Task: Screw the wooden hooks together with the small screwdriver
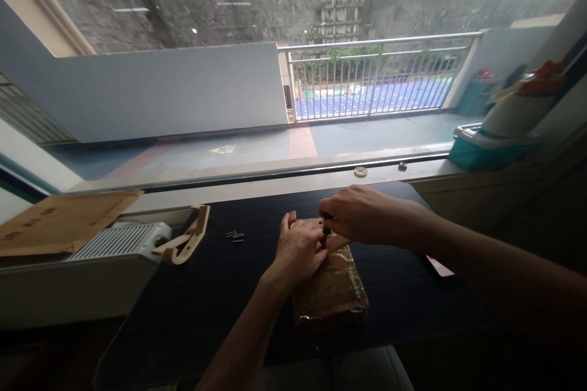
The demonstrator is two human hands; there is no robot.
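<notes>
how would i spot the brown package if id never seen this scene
Start at the black table. Near its middle, partly under the person's left hand, find the brown, block-shaped package. Its glossy, light-catching wrap sets it apart from the matt, pale wooden pieces at the table's left.

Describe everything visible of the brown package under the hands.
The brown package is a rectangular block in glossy, crinkled wrap that looks like clear tape, with a greenish mark near its right edge. It lies flat on the black table, a light, wooden-looking piece across its far end. The left hand partly covers it; contact is unclear.
</notes>
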